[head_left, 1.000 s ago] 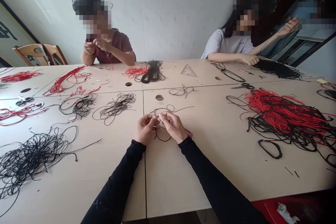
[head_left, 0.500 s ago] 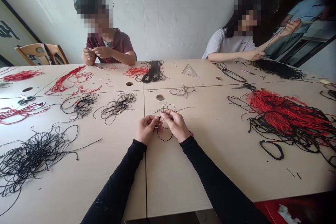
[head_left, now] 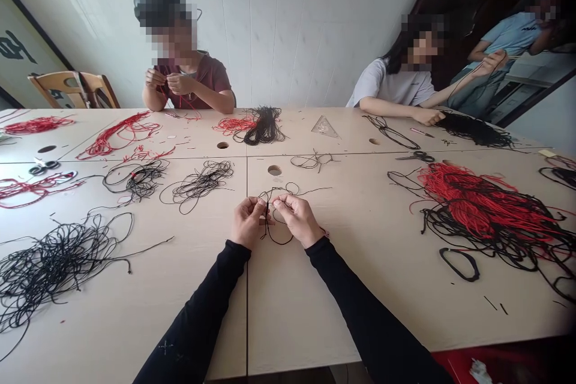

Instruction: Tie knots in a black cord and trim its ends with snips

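My left hand (head_left: 249,219) pinches a thin black cord (head_left: 282,243) between thumb and curled fingers. Close on its right, my right hand (head_left: 297,216) has thumb and fingertips pressed together on another part of the same cord. Loops of the cord hang below and between the hands, and loose ends stretch out above them over the table. A short, thicker stretch of the cord stands upright at the left fingertips. Whether it is a knot, I cannot tell. Both hands are just above the tabletop.
Black cord bundles (head_left: 58,264) lie at left, a red and black heap (head_left: 486,204) at right. Scissors (head_left: 416,156), more scissors (head_left: 44,166) and a clear triangle ruler (head_left: 324,126) rest on the table (head_left: 180,312). Two people sit opposite handling cords; another person stands behind at right.
My hands have drawn slightly apart, and the thicker stretch of cord now shows between them. The seated person at right has lowered one hand toward the black bundle.
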`<state>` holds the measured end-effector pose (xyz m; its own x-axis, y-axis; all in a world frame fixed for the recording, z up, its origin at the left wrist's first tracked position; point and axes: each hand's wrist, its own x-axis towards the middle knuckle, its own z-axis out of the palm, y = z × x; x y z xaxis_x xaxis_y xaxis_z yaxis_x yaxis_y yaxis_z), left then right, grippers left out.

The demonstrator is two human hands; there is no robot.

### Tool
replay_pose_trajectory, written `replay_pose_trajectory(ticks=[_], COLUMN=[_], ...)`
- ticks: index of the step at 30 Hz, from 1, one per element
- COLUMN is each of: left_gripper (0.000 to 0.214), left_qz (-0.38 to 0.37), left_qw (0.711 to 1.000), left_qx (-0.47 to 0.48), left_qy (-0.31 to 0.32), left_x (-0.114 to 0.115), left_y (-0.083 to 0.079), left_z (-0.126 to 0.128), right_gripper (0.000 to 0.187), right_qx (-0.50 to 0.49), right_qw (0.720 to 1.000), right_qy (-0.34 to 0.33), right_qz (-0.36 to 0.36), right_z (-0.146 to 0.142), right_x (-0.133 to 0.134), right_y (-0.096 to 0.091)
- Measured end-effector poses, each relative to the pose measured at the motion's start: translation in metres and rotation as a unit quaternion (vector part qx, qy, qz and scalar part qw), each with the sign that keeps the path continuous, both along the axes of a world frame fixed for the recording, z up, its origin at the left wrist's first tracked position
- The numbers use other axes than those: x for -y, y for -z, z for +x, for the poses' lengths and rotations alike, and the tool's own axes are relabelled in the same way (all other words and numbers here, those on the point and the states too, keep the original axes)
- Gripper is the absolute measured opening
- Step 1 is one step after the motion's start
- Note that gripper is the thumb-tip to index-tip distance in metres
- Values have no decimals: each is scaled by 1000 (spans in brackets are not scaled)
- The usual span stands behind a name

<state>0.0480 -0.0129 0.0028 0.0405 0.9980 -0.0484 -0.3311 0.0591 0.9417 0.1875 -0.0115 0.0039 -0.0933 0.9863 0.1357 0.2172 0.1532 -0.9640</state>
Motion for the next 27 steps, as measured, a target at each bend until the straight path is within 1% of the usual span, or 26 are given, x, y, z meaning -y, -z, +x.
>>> replay_pose_trajectory(ticks=[4, 7, 10, 15, 18, 27], left_gripper=[36, 36, 37, 34, 33, 32], left_qz=[-13, -5, -4, -37, -38, -33], left_qw=[1000, 999, 997, 994, 994, 995], left_qx=[4, 3, 8, 8, -1, -13], left_qy=[22, 48, 74, 99, 100, 93], left_x=[0, 0, 0, 3, 4, 4], left_y=[0, -1, -2, -5, -5, -6], left_z=[-2, -3, -2, 0, 1, 1], right_gripper=[32, 36, 37, 34, 31, 30], right_qx=[-33, -50, -69, -123, -142, -146], right_qw=[999, 998, 997, 990, 987, 986], right_qy=[18, 20, 12, 21, 19, 21], right_qz=[-24, -34, -37, -62, -72, -74], right_z=[-1, -1, -1, -1, -1, -2], right_x=[-1, -1, 0, 3, 3, 2], right_y=[4, 5, 2, -4, -4, -2])
